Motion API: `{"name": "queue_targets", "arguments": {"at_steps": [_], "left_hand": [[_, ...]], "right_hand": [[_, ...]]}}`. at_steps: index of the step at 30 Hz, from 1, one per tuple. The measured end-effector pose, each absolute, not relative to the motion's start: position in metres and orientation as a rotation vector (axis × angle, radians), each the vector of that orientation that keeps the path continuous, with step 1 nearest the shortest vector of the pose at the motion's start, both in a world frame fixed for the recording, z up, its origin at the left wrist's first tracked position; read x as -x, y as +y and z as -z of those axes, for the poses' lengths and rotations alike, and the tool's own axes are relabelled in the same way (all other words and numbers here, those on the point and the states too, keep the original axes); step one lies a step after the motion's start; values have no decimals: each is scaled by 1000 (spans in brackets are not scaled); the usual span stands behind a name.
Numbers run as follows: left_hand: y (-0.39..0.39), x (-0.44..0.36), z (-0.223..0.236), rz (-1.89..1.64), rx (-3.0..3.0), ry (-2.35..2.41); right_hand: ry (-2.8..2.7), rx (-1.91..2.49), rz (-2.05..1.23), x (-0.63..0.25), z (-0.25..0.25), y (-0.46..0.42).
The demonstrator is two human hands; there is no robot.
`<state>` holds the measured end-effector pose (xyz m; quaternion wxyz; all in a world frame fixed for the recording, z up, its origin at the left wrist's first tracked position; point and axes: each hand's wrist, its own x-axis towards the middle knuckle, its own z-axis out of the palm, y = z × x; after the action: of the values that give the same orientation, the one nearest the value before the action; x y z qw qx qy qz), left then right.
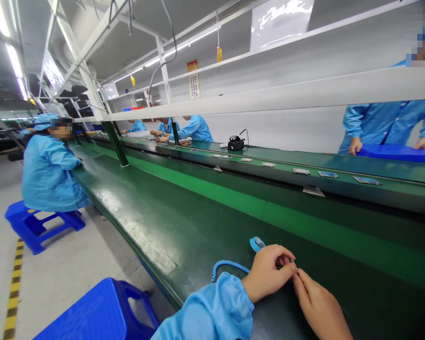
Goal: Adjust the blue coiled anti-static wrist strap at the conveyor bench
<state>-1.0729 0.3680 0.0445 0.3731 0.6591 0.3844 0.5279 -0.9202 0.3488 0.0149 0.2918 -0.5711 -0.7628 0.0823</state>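
My left hand (267,273) and my right hand (318,304) meet low in view above the dark green workbench (184,245). Their fingertips pinch a small metal part (292,263), which is mostly hidden by the fingers. Just beyond my left hand lies a blue anti-static wrist strap (257,243), and its blue coiled cord (230,267) curls back towards my left sleeve (219,307). The strap seems to pass under my fingers to the metal part, but I cannot tell for certain.
A green conveyor (269,175) carrying several small flat boards runs beyond the bench. Across it, a co-worker's hands (389,146) hold a blue tray (396,153). Another co-worker (49,174) sits on a blue stool (42,226) at left. A second blue stool (99,311) stands near me.
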Motion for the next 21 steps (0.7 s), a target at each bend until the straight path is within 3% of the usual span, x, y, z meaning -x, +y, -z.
{"name": "queue_targets", "arguments": {"at_steps": [21], "left_hand": [[362,1079,-56,-1428,-1833,965]], "right_hand": [[-1947,1575,-439,921,-20,348]]}}
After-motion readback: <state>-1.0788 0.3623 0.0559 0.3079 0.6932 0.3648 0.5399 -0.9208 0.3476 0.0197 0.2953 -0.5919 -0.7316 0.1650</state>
